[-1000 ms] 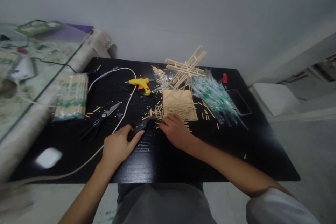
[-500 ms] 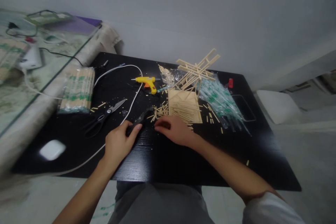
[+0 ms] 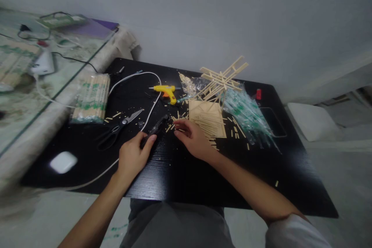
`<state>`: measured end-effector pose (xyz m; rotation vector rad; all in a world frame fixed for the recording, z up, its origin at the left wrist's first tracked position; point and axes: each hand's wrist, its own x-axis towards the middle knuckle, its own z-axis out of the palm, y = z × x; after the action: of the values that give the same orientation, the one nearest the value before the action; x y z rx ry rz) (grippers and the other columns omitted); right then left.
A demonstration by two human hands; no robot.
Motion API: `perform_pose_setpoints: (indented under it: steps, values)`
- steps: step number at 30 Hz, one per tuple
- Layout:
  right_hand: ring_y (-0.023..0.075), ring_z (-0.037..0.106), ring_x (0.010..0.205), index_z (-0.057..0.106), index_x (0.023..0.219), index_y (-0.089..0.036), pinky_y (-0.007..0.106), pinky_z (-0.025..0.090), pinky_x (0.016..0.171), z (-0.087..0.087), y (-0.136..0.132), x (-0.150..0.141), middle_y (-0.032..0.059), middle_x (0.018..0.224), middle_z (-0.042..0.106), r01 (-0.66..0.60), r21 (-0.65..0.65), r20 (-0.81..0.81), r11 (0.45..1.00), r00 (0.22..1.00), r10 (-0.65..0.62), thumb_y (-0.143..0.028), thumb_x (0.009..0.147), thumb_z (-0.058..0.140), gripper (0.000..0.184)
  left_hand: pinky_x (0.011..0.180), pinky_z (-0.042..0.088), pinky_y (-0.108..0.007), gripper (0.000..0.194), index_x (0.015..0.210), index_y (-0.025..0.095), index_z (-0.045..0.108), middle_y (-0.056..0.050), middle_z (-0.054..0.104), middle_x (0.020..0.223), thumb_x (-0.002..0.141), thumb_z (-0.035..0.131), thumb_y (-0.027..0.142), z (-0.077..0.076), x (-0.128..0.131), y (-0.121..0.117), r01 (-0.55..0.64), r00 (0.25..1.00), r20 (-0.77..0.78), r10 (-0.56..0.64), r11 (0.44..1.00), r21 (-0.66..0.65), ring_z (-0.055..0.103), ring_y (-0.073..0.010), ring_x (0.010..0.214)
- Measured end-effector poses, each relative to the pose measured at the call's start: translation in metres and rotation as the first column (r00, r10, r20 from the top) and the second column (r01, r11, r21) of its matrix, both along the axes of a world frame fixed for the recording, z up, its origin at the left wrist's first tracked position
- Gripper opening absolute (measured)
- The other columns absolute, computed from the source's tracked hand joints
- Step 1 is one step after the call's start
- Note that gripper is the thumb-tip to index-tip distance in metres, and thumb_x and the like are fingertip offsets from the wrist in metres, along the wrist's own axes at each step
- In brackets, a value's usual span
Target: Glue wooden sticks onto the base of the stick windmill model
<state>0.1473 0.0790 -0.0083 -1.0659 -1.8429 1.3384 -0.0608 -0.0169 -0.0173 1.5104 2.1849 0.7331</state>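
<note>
Black table (image 3: pixel 192 178): it stretched in front of me, its far side near the wall.
Glass-topped surface (image 3: pixel 17 114): it stood to my left, crowded with cords and another stick packet.
White seat (image 3: pixel 312 122): it was beyond the table's right edge.
Stick frame (image 3: pixel 222 79): its crossed pale strips overhung the board's far side and part of the green-marked plastic (image 3: pixel 247 114).
Left packet (image 3: pixel 91 99): wrapped sticks lay by the table's left edge.
Wooden board (image 3: pixel 200 107): it lay under the frame, thin sticks spread across it.
White cable (image 3: pixel 154 104): it looped past the glue gun's front end and ran behind my left hand, between scissors and pliers.
Right hand (image 3: pixel 194 139): my fingers were loosely curled just off the board's near left corner, hiding some scraps; I cannot tell whether they pinched anything.
Left hand (image 3: pixel 133 155): my grip was closed around the black pliers (image 3: pixel 157 126), their head towards the scraps.
Scissors (image 3: pixel 123 122): they lay partly open, left of the cable.
Yellow glue gun (image 3: pixel 167 89): it lay beyond the pliers.
White case (image 3: pixel 64 162): near the front left corner.
Red item (image 3: pixel 258 94): beyond the plastic.
Cut scraps (image 3: pixel 169 128): they littered the gap between pliers and board.
</note>
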Motion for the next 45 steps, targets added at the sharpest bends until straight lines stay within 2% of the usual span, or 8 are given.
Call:
perform_pose_setpoints:
  steps: [4,9,11,18,25,31,36,45]
  values:
    - [0.0209,0.070,0.114,0.071,0.115,-0.019,0.039,0.056,0.103,0.006,-0.010,0.002,0.0093,0.120,0.075,-0.177,0.310,0.288,0.934,0.954,0.085,-0.013,0.098,0.063,0.019,0.060,0.035,-0.029,0.046,0.083,0.021,0.064,-0.002,0.065,0.066,0.095,0.044,0.061,-0.001,-0.001,0.000,-0.003,1.000,0.000,0.003,1.000,0.014,0.060,-0.0191,0.059]
    - [0.0275,0.049,0.148,0.061,0.141,-0.015,0.049,0.039,0.124,-0.008,-0.024,-0.007,0.0138,0.153,0.059,-0.519,0.509,0.592,0.687,0.790,0.159,-0.029,0.106,0.059,0.038,0.061,0.035,-0.028,0.046,0.084,0.021,0.064,-0.003,0.067,0.067,0.095,0.044,0.060,-0.002,0.000,0.000,-0.002,0.999,-0.037,0.002,1.000,0.002,0.061,-0.0196,0.059]
    - [0.0284,0.048,0.149,0.058,0.145,-0.014,0.051,0.034,0.127,-0.016,-0.025,-0.009,0.0145,0.156,0.056,-0.561,0.525,0.646,0.639,0.752,0.130,-0.035,0.107,0.057,0.043,0.063,0.036,-0.029,0.046,0.086,0.021,0.065,-0.004,0.067,0.068,0.095,0.044,0.060,-0.002,0.000,0.000,0.003,0.998,-0.055,-0.003,1.000,0.000,0.063,-0.0208,0.063]
    - [0.0330,0.046,0.149,0.061,0.142,-0.009,0.055,0.036,0.125,-0.014,-0.011,0.004,0.0198,0.156,0.055,-0.445,0.603,0.649,0.662,0.756,-0.083,-0.030,0.107,0.056,0.041,0.064,0.037,-0.029,0.047,0.088,0.021,0.067,-0.005,0.070,0.071,0.096,0.044,0.061,-0.004,0.001,0.000,0.009,0.994,-0.111,-0.010,1.000,-0.015,0.065,-0.0225,0.065]
    - [0.0282,0.065,0.108,0.074,0.096,-0.017,0.048,0.049,0.106,0.006,-0.011,0.026,0.0127,0.100,0.075,-0.399,0.581,0.611,0.709,0.789,-0.057,-0.017,0.104,0.054,0.022,0.064,0.037,-0.030,0.047,0.091,0.020,0.068,-0.005,0.071,0.073,0.097,0.044,0.060,-0.005,0.001,0.000,0.023,0.992,-0.124,-0.026,0.999,-0.026,0.067,-0.0233,0.066]
    - [0.0322,0.062,0.114,0.072,0.112,-0.014,0.050,0.047,0.106,-0.006,-0.005,0.023,0.0145,0.115,0.075,-0.403,0.546,0.662,0.735,0.745,-0.084,-0.016,0.101,0.060,0.017,0.064,0.037,-0.030,0.047,0.093,0.021,0.069,-0.005,0.072,0.072,0.097,0.044,0.061,-0.005,0.002,0.001,0.016,0.989,-0.147,-0.022,0.999,-0.039,0.068,-0.0242,0.068]
    - [0.0311,0.062,0.118,0.069,0.125,-0.017,0.051,0.048,0.106,0.000,-0.001,0.027,0.0136,0.123,0.074,-0.337,0.553,0.587,0.762,0.807,-0.069,-0.015,0.101,0.059,0.026,0.065,0.038,-0.031,0.049,0.093,0.021,0.069,-0.006,0.071,0.072,0.097,0.043,0.062,-0.004,0.002,0.002,0.019,0.985,-0.167,-0.030,0.997,-0.068,0.070,-0.0263,0.071]
    - [0.0252,0.069,0.101,0.073,0.108,-0.021,0.044,0.058,0.094,0.000,-0.015,0.093,0.0086,0.104,0.075,-0.175,0.536,0.426,0.826,0.901,-0.086,-0.018,0.101,0.060,0.015,0.068,0.038,-0.032,0.050,0.097,0.021,0.068,-0.008,0.075,0.080,0.098,0.042,0.063,-0.005,0.004,0.002,0.052,0.972,-0.223,-0.079,0.991,-0.124,0.074,-0.0300,0.081]
